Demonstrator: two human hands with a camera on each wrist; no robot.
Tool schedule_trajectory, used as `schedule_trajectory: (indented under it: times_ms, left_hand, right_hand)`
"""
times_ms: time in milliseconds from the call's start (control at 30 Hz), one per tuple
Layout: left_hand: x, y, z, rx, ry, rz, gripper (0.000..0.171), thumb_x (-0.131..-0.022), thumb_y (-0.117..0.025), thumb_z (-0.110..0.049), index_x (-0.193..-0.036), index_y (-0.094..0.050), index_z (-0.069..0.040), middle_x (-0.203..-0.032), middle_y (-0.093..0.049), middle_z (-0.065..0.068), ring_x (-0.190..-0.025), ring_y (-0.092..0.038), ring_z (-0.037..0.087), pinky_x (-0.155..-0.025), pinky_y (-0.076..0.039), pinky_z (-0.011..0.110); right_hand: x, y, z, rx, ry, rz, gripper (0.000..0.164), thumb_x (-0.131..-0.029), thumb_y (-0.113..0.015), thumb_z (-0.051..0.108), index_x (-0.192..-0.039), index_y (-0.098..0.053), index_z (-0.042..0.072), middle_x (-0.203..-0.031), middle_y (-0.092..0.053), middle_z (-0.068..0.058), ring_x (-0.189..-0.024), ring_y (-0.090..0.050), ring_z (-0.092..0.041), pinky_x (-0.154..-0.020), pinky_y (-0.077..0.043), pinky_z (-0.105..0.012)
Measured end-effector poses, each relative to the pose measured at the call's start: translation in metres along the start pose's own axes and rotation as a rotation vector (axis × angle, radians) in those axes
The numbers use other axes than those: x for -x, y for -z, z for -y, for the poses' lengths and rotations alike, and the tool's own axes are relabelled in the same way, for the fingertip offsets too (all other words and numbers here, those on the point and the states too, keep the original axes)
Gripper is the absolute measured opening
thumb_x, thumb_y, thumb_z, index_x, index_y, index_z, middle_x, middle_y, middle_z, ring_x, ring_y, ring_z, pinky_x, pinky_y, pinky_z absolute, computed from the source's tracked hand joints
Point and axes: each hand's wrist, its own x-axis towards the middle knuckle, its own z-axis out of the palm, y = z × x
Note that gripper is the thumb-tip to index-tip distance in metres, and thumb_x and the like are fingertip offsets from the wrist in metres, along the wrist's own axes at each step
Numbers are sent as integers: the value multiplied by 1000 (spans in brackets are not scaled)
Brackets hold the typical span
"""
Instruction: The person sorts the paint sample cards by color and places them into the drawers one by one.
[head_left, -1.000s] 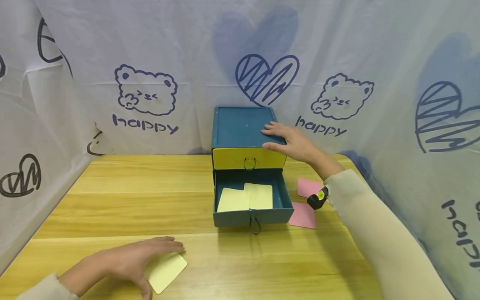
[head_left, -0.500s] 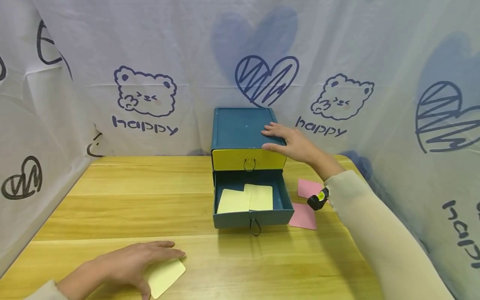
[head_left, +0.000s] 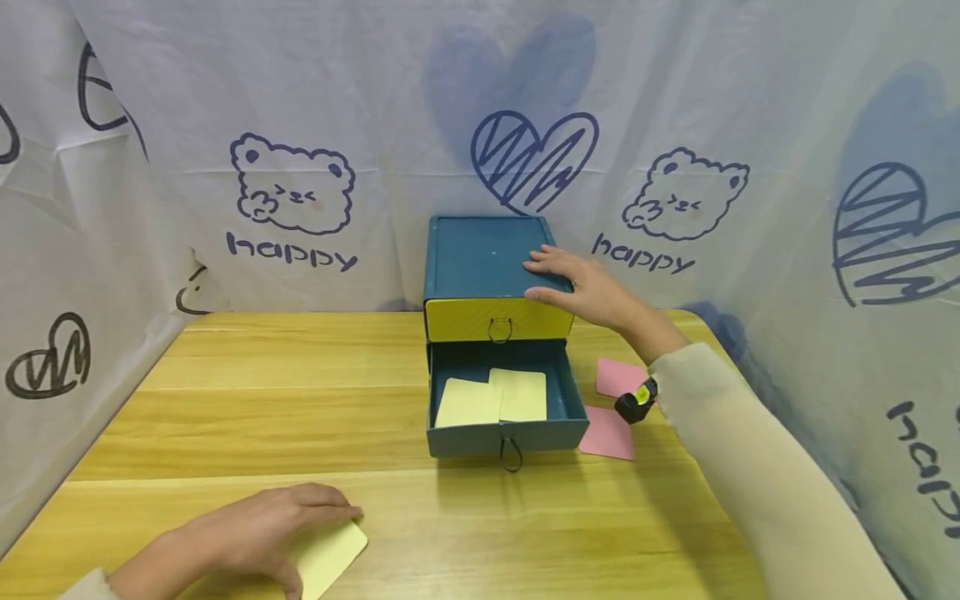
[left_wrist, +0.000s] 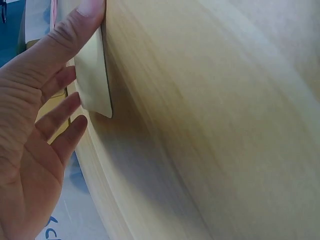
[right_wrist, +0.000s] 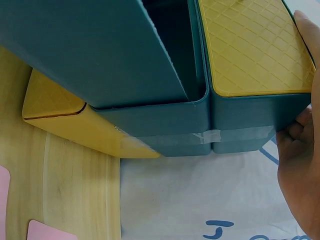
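My left hand (head_left: 262,533) holds a pale yellow card (head_left: 330,557) low on the wooden table, near the front left. In the left wrist view the thumb lies over one edge of the card (left_wrist: 92,85), and the fingers are at its opposite side. My right hand (head_left: 592,290) rests on the top right front edge of a dark blue drawer box (head_left: 487,254). Its yellow upper drawer (head_left: 461,319) is closed. Below that, a blue drawer (head_left: 465,442) is pulled out, with two yellow cards (head_left: 467,404) lying inside.
Pink cards (head_left: 607,433) lie right of the box, partly behind the right wrist. A yellow bottom section (right_wrist: 85,120) of the box shows in the right wrist view. White printed cloth (head_left: 405,125) hangs behind and beside the table (head_left: 262,417).
The fingers of my left hand have drawn in around the yellow card, and the card has shifted slightly toward me. My right hand has stayed on the box.
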Motion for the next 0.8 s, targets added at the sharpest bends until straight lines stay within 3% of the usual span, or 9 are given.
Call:
schedule_trajectory:
  times_ms: [200, 467, 633, 800]
  left_hand:
    - [2, -1, 0, 14, 27, 2, 86, -60, -84, -55, -135, -59, -20, -125, -51, -6, -104, -55, 11, -80, -55, 34]
    - [2, -4, -4, 6, 7, -53, 78, -69, -78, -63, -132, -59, -21, -125, -54, -10, -109, -52, 11, -83, -54, 34]
    - [5, -8, -11, 45, 66, -94, 81, -70, -72, -71, -133, -60, -21, -121, -53, -14, -108, -47, 8, -80, -53, 30]
    - [7, -7, -16, 73, 150, -62, 83, -74, -74, -64, -143, -52, -22, -126, -46, -13, -111, -46, 8, -84, -52, 29]
  right_hand:
    - [1, 0, 2, -2, 3, -4, 67, -94, -56, 57, -144, -51, 14, -155, -36, -3, -147, -19, -23, -117, -14, -51]
    - [1, -1, 1, -12, 5, -13, 68, -93, -56, 58, -144, -51, 13, -155, -36, -4, -147, -19, -22, -117, -14, -51]
    - [0, -2, 0, -7, 8, -20, 67, -94, -56, 57, -144, -51, 13, -155, -36, -4, -147, -19, -22, -117, -14, -51]
    - [1, -3, 0, -11, 8, -21, 66, -94, -57, 55, -144, -51, 13, -155, -36, -4, -147, -19, -23, -117, -14, -51]
